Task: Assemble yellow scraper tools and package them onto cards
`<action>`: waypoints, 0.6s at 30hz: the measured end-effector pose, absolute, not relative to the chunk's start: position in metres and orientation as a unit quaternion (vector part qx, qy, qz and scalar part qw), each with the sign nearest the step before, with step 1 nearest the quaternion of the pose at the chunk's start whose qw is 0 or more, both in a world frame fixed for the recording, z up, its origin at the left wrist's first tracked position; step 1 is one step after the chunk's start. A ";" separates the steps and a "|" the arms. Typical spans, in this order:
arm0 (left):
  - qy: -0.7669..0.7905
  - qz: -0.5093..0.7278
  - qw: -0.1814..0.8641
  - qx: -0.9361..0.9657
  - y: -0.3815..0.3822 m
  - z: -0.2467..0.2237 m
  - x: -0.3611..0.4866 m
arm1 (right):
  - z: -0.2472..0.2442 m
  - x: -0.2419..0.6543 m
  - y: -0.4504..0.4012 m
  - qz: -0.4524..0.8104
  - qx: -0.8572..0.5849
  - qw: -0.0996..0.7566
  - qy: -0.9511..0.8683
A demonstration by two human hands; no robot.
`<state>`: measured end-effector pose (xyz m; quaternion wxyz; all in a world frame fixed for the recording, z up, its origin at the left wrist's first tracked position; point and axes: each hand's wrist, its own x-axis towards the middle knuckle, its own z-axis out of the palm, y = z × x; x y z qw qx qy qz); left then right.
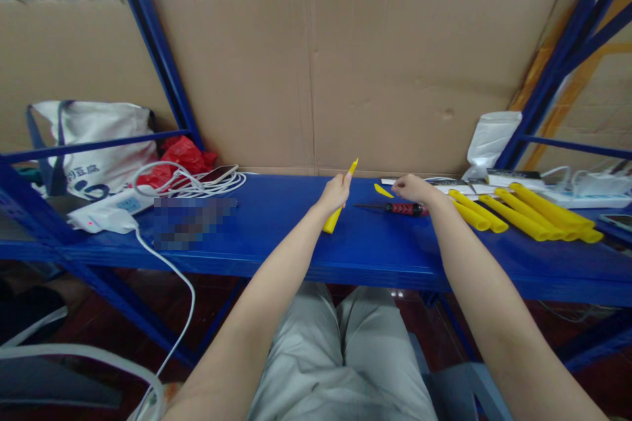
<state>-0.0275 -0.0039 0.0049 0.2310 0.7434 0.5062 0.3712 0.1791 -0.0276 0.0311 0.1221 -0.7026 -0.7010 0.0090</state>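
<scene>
My left hand [336,192] is closed around a yellow tube [332,220], whose narrow tip sticks out above the fingers and whose wider end points toward me. To the right, my right hand [411,188] hovers near the back of the blue table with its fingers drawn together; what they hold, if anything, is too small to tell. A small yellow piece [384,191] lies just left of those fingers. Below them rests a screwdriver-like tool [402,208] with a red and black handle and a thin dark shaft pointing left.
Several yellow tubes [548,216] lie at the right on the blue table [276,256]. A power strip [111,207], white cables, a red bag [180,156] and a white cloth bag [101,131] are at the left. Cardboard [395,79] stands behind, between blue posts.
</scene>
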 end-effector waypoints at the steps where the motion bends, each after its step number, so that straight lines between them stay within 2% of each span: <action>1: 0.512 0.340 0.182 0.768 -0.008 0.006 -0.028 | 0.031 0.186 -0.027 -0.010 -0.727 0.136 -0.673; 4: 0.522 0.248 0.029 0.816 -0.018 0.007 -0.027 | 0.028 0.208 -0.022 -0.050 -0.804 0.165 -0.569; 6: 0.514 0.187 -0.018 0.837 -0.023 0.004 -0.024 | 0.022 0.222 -0.016 -0.045 -0.842 0.166 -0.512; 12: 0.493 0.106 -0.025 0.863 -0.023 -0.004 -0.020 | -0.002 0.244 0.002 -0.008 -0.856 0.113 -0.504; 18: 0.492 0.106 -0.002 0.864 -0.017 -0.004 -0.021 | -0.004 0.244 0.003 0.020 -0.852 0.129 -0.508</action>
